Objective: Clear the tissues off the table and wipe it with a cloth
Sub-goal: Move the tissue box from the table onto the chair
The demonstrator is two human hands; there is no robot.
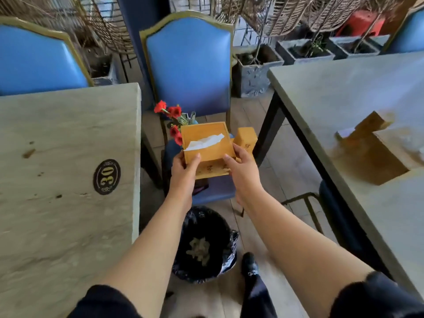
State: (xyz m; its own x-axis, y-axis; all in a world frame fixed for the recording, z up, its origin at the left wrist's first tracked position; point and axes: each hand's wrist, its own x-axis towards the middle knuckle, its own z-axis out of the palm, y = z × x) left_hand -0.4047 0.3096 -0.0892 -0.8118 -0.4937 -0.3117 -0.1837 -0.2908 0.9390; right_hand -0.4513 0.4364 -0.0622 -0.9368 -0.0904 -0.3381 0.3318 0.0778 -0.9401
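Both my hands hold a yellow wooden tissue box point(207, 145) over the seat of a blue chair point(213, 191) in the aisle. My left hand point(184, 168) grips its near left corner and my right hand point(238, 166) grips its near right side. A white tissue point(204, 141) pokes out of the slot on top. The pale stone table point(68, 180) with a black "30" badge point(107, 177) lies to my left, with small brown stains on it. No cloth is in view.
Red flowers point(173, 115) stand on the chair seat behind the box. A black-lined bin point(203, 245) holding crumpled tissue sits on the floor below my arms. A second table point(344, 92) on the right carries another wooden box point(371, 152). Planters line the back.
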